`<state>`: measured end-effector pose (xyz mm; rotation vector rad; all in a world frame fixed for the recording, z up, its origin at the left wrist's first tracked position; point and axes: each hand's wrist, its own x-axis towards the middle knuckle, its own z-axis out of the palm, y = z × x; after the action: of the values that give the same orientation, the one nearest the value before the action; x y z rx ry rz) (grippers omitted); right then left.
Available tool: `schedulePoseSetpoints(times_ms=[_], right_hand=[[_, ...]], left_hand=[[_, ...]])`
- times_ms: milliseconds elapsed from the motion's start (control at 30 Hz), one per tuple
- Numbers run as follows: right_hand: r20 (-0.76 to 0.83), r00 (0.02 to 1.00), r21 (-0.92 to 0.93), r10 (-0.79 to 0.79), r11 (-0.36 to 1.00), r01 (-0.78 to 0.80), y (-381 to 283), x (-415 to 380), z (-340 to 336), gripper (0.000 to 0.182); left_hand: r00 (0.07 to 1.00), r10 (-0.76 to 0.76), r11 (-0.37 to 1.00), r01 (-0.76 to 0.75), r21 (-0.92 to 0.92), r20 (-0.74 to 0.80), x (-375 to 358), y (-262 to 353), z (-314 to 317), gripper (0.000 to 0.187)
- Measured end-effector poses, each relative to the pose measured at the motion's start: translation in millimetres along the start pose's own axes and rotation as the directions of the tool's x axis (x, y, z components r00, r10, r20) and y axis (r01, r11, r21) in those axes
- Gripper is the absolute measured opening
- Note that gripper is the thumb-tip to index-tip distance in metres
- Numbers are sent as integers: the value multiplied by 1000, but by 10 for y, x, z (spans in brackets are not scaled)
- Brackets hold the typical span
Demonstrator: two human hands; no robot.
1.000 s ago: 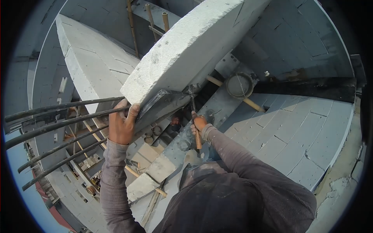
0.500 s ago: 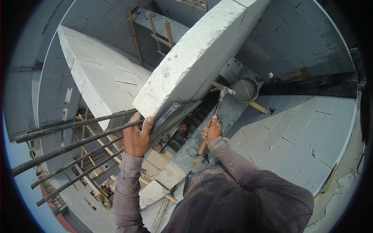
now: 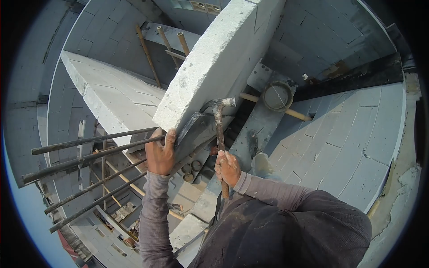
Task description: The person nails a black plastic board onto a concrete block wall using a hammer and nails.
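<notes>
My right hand is closed around the wooden handle of a claw hammer. The hammer stands head up, its head in front of the dark board along the foot of a thick white block wall. At the wall's near lower corner is my left hand, its fingers curled at the ends of steel bars and its thumb raised beside the board's end. What those fingers grip is partly hidden.
A round bucket stands on a grey plank to the right, near a bamboo pole. A second block wall slopes off to the left. Bamboo poles rise beyond it. A foot shows below on the plank.
My right hand has brought the hammer left and nearer to the board, its head now upright before it. My left hand stays at the wall's corner. The whole view has shifted slightly.
</notes>
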<state>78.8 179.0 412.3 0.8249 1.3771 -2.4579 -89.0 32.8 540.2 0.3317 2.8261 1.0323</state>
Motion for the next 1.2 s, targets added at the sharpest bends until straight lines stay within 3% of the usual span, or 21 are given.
schedulePoseSetpoints(times_ms=[33,100,200,300,400,467,533,600,633,733,1133,1200], right_hand=[[19,997,61,81,995,-82,-13,-18,-10,47],[29,997,13,77,997,-77,-43,-18,-61,47],[50,995,-11,85,996,-84,-88,-23,-160,48],[64,991,-41,117,993,-115,-211,-139,-139,46],[75,993,68,93,993,-99,-187,-208,10,45],[11,999,-6,38,999,-38,-137,-184,53,44],[33,999,-208,-12,978,18,-269,-132,-187,47],[89,981,-200,173,968,-152,-651,-180,-342,48],[79,980,-202,184,965,-165,-664,-222,-340,48],[61,984,-270,170,952,-147,-758,-192,-284,49],[61,928,-420,367,853,-310,-1218,-206,-428,49],[59,939,-415,340,863,-287,-1168,-221,-442,49]], left_hand=[[1000,6,1000,-5,-11,11,4,7,-3,52],[1000,10,1000,-10,-27,15,15,27,-21,54],[999,11,995,-15,101,40,3,112,-60,52],[997,73,996,-72,46,-24,1,53,-6,57],[988,130,992,-129,13,-86,17,-18,34,61],[995,92,991,-88,99,-36,2,20,-9,61],[999,36,994,-36,101,2,16,12,-30,61],[996,86,996,-85,22,-33,23,-46,25,63],[1000,-7,996,5,85,16,3,70,-33,65],[997,58,998,-57,29,-50,31,0,17,71],[999,-43,994,45,102,-20,38,-11,40,74],[999,-35,995,38,89,-36,-17,33,31,73]])
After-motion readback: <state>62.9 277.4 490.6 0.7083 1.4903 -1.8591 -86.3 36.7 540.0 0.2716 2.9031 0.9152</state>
